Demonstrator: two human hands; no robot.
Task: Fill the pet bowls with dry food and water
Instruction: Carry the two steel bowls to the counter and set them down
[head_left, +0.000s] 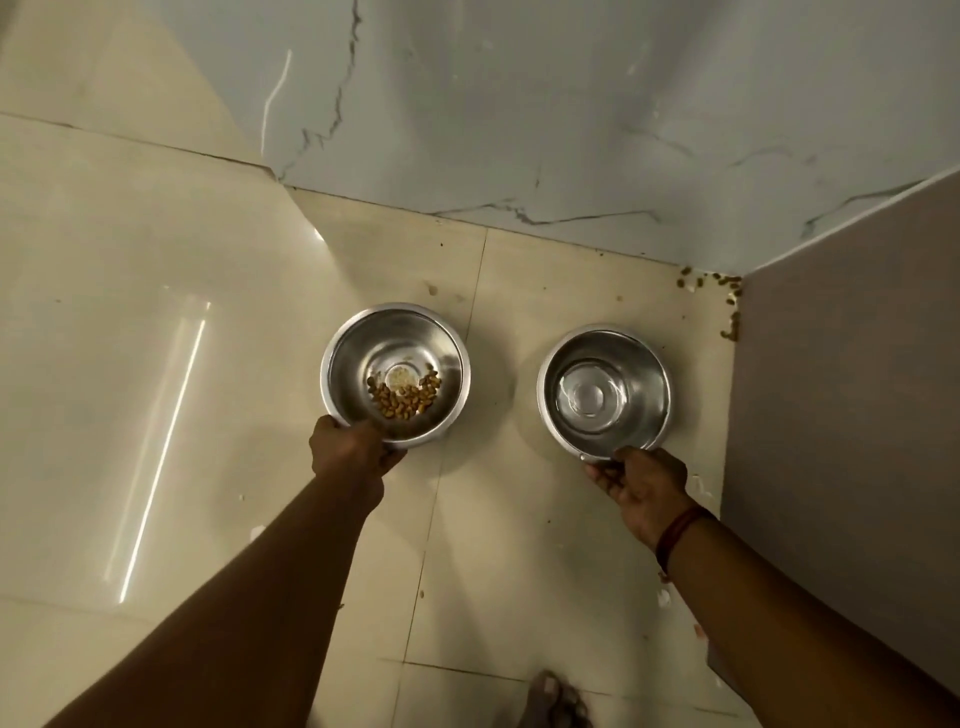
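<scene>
Two steel pet bowls stand on the tiled floor near a marble wall. The left bowl (353, 358) holds a small heap of brown dry food (402, 397) in its bottom. My left hand (350, 449) grips its near rim. The right bowl (639, 364) holds clear water (584, 397). My right hand (641, 480) pinches the near rim of that bowl, and a red thread band circles that wrist.
A grey marble wall (571, 119) rises just behind the bowls. A brown panel or cabinet side (841, 415) stands close on the right. Spilled kibble (711, 283) lies in the corner by it. My bare foot (558, 701) shows at the bottom. Cream floor tiles (130, 364) spread to the left.
</scene>
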